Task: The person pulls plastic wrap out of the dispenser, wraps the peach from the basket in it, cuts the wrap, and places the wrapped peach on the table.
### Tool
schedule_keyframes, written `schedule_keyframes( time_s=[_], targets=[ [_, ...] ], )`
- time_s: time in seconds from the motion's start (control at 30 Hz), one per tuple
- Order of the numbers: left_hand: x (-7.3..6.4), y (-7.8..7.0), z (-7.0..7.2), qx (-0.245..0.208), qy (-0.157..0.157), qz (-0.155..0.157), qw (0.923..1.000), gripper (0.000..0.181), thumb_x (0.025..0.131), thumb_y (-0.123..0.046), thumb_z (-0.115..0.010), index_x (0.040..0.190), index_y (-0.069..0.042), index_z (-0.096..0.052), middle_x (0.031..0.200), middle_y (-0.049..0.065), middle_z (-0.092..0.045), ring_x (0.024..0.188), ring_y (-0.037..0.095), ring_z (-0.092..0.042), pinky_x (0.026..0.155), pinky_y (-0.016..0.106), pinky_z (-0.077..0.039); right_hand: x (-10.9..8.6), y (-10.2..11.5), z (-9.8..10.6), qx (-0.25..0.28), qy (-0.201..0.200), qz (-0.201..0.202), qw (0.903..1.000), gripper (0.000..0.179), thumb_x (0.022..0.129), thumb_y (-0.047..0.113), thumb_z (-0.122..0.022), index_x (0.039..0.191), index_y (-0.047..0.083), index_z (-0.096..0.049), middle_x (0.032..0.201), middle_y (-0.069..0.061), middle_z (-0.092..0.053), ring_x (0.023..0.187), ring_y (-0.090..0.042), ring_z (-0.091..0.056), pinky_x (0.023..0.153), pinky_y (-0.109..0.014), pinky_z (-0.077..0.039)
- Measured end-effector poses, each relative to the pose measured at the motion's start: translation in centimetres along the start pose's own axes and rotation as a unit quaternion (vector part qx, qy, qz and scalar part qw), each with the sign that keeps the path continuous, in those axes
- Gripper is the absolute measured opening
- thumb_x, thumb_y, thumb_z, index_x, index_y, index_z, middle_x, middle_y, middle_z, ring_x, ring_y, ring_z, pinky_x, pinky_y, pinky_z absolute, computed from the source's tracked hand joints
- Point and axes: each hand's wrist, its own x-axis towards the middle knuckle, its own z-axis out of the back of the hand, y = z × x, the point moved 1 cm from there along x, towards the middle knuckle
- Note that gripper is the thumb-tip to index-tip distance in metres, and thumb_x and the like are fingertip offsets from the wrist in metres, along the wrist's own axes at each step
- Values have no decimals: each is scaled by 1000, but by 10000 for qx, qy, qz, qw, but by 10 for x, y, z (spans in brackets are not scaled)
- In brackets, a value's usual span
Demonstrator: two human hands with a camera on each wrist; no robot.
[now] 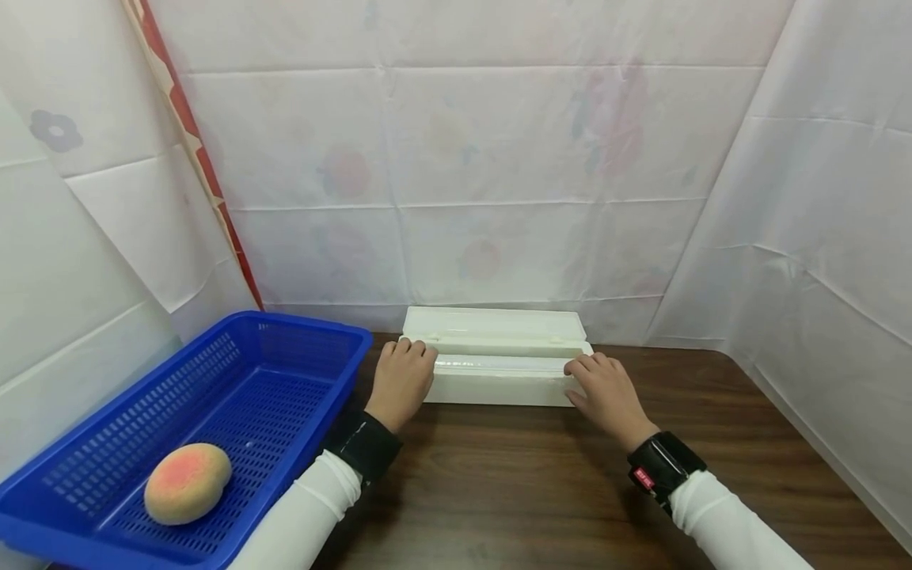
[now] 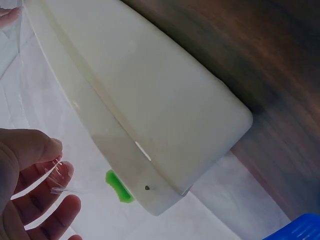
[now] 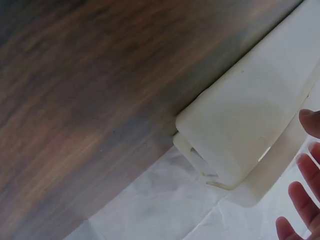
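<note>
A white cling film dispenser (image 1: 507,386) stands at the back of the table with its lid (image 1: 493,323) raised. Clear cling film (image 1: 499,362) lies along its opening. At the dispenser's left end, my left hand (image 1: 404,376) pinches a crumpled edge of the film between thumb and finger, as the left wrist view shows. My right hand (image 1: 604,392) is at the other end, thumb apart from the fingers, fingertips right at the corner. Its fingers (image 3: 306,200) look fairly straight in the right wrist view. A green slider (image 2: 119,187) sticks out at the dispenser's end.
To the left stands a blue plastic basket (image 1: 285,323) with a peach-like round fruit (image 1: 188,483) in it. The brown wooden table (image 1: 492,491) stretches in front of the dispenser. White patterned sheets (image 1: 492,158) hang behind and at both sides.
</note>
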Motion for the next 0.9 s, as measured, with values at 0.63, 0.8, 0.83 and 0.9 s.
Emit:
schedule_keyframes(
  time_s=[0.63, 0.8, 0.83, 0.9],
  targets=[
    [9, 8, -8, -267, -268, 244, 9990, 14, 77, -5, -66, 72, -7, -53, 63, 7, -57, 49, 21, -52, 45, 29, -35, 13, 0, -1, 80, -704, 91, 9974, 11, 76, 4, -66, 78, 10, -57, 74, -2, -61, 66, -18, -50, 62, -40, -44],
    [14, 13, -9, -691, -10, 538, 9962, 13, 75, -13, -71, 72, -8, -59, 64, 5, -59, 52, 19, -56, 44, 30, -44, 19, -3, 0, 155, -873, 124, 9960, 13, 75, 2, -67, 77, 10, -56, 71, -2, -59, 64, -21, -52, 58, -42, -44],
    [15, 13, -8, -781, 91, 583, 9952, 12, 74, -14, -72, 72, -9, -61, 64, 4, -60, 55, 19, -57, 46, 31, -45, 20, -4, 1, 183, -863, 99, 9960, 14, 75, 2, -67, 77, 10, -56, 71, -2, -59, 64, -21, -53, 58, -42, -44],
    [18, 15, -6, -983, 291, 666, 9925, 9, 72, -14, -73, 73, -10, -65, 66, 4, -62, 59, 20, -59, 50, 32, -47, 22, -5, 1, 238, -812, 30, 9964, 14, 74, 1, -68, 76, 10, -57, 70, -1, -59, 63, -20, -54, 57, -40, -44]
  ],
)
